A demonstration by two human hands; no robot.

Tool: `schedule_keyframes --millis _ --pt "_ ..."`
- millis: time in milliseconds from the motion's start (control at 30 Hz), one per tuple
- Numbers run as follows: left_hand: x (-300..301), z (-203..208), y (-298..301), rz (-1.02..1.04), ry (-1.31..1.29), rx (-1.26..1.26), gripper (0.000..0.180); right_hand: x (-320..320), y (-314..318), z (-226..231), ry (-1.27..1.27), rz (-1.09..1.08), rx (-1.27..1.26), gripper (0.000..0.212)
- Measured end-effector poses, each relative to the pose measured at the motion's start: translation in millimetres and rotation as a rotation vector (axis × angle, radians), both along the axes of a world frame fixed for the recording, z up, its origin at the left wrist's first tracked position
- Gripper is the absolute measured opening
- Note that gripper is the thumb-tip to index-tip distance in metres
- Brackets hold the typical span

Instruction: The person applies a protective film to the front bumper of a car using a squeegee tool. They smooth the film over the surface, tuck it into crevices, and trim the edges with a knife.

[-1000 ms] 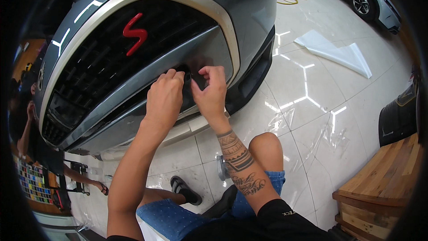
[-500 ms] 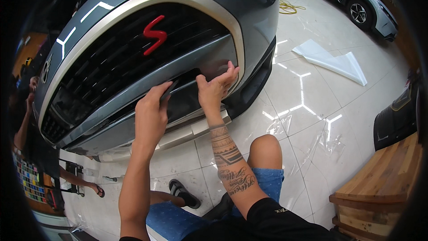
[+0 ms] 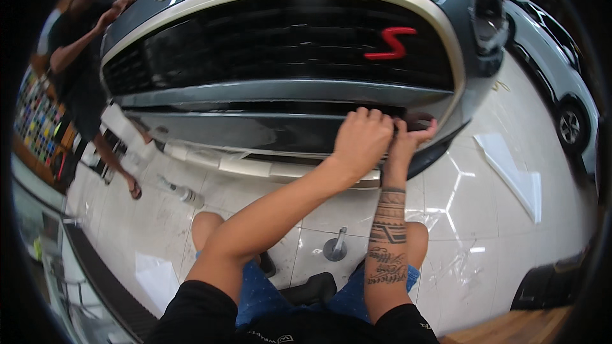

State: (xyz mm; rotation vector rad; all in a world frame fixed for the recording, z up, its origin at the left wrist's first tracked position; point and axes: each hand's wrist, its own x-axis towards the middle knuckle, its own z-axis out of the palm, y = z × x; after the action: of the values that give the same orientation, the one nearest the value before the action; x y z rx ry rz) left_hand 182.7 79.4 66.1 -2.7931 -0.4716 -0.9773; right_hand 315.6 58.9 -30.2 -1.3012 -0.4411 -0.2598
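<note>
In front of me is the grey-green front of a car, with a black grille, a pale surround and a red S-shaped badge. My left hand has its fingers curled at the right end of the grey bumper panel, below the dark slot. The thin dark card-like tool it pinched a moment ago is mostly hidden now. Close beside it, my right hand rests at the panel's right end, thumb up and fingers stretched to the right. The two hands nearly touch.
At the left stands another person, hands raised by the car's corner. A spray bottle and a round metal base with a post are on the tiled floor. White film lies at right, near another car.
My view has shifted left along the car. My left hand has moved right, up against my right hand, and its tool has gone out of sight. The right hand stays at the panel's end.
</note>
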Motion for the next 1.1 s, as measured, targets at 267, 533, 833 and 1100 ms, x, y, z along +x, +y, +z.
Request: schedule_keyframes --millis 267,533,833,1100 --pt "-29.9 9.2 13.8 0.100 0.126 0.003 0.013 -11.5 -1.5 8.1 0.114 0.037 -0.081 0.091" --pt "-110.5 17.2 68.3 0.165 0.176 -0.064 0.021 -10.8 -5.0 11.3 0.147 0.077 -0.029 0.089" --pt "-199.0 26.4 133.0 0.226 0.228 -0.107 0.041 -20.9 -8.6 26.5 0.195 0.139 0.045 0.087" --pt "-236.3 21.7 161.5 0.275 0.231 -0.056 0.041 -22.6 -7.7 26.1 0.180 0.099 -0.015 0.085"
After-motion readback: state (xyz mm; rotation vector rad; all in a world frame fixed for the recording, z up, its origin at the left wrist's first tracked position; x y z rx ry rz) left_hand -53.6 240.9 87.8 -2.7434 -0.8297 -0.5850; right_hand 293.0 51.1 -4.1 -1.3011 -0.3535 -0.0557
